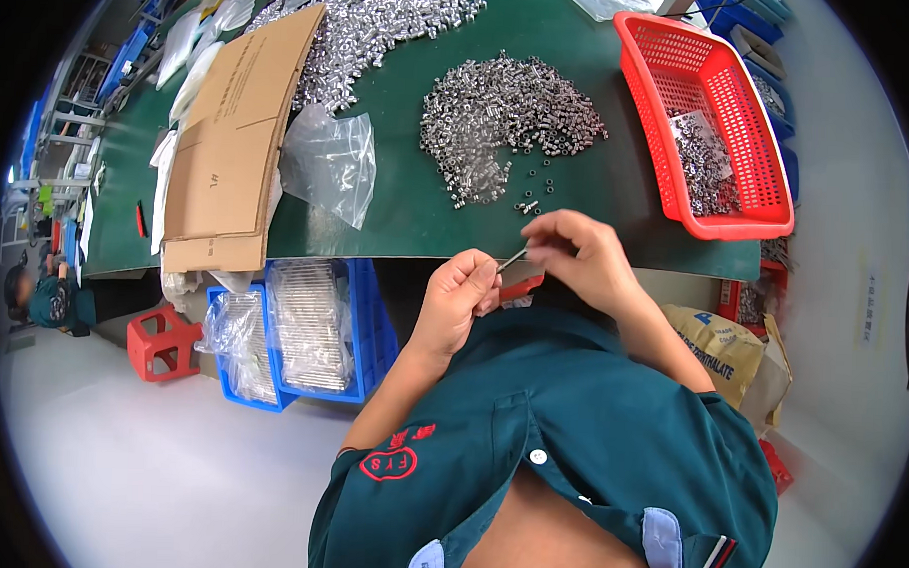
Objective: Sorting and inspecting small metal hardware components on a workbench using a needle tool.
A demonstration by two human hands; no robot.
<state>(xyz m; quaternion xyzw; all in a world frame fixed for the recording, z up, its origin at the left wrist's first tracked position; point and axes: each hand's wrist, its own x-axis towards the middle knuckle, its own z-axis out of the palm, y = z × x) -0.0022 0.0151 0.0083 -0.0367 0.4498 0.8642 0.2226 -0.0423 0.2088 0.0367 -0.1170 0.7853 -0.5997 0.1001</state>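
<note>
My left hand (pixel 458 298) is closed around a thin, pale metal rod (pixel 512 260) at the table's front edge. The rod slants up to the right, out of the fingers. At its far end is my right hand (pixel 583 260), with thumb and fingers curled together; whatever they pinch is too small to make out. Just beyond the hands, a few small metal rings (pixel 527 207) lie loose on the green table (pixel 396 237). Behind these spreads a pile of short silvery metal rings (pixel 511 106).
At the right stands a red plastic basket (pixel 636 100) with metal pieces inside. A flat cardboard sheet (pixel 229 146) and a clear plastic bag (pixel 329 164) lie left, below a larger heap of shiny metal parts (pixel 383 26). Blue bins (pixel 371 326) and a red stool (pixel 162 344) stand on the floor.
</note>
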